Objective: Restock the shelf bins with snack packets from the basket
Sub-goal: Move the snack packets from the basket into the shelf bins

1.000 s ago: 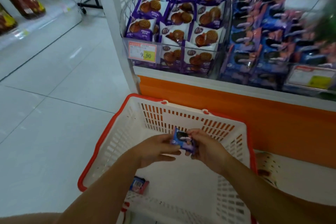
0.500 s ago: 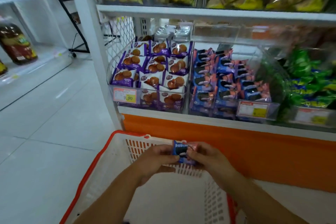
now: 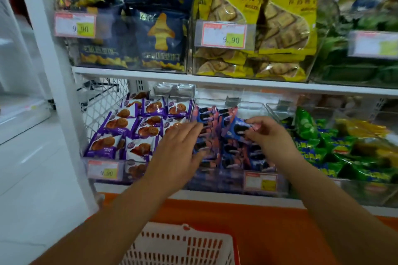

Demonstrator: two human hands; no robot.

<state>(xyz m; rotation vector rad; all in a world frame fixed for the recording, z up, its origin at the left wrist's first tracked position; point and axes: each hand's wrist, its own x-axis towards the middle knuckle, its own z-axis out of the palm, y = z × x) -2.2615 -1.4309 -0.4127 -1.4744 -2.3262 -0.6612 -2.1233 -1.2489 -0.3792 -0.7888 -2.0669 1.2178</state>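
Note:
My right hand (image 3: 270, 135) pinches a small blue snack packet with a dark cookie print (image 3: 238, 128) over the clear middle bin (image 3: 267, 183) on the lower shelf. That bin holds several matching blue and pink packets (image 3: 228, 153). My left hand (image 3: 178, 150) is spread with straight fingers, resting on the packets at the bin's left side. The white basket with a red rim (image 3: 183, 243) stands below, at the bottom of the view; its inside is hidden.
A bin of purple cookie packets (image 3: 133, 133) sits to the left, and one of green packets (image 3: 336, 148) to the right. The upper shelf (image 3: 193, 80) carries dark blue bags (image 3: 159, 36) and yellow bags (image 3: 258, 28). A white upright post (image 3: 53, 71) stands at left.
Both hands rose from over the basket up to the middle bin. The left hand let go of the blue packet and now lies on the stocked packets; the right hand still carries it.

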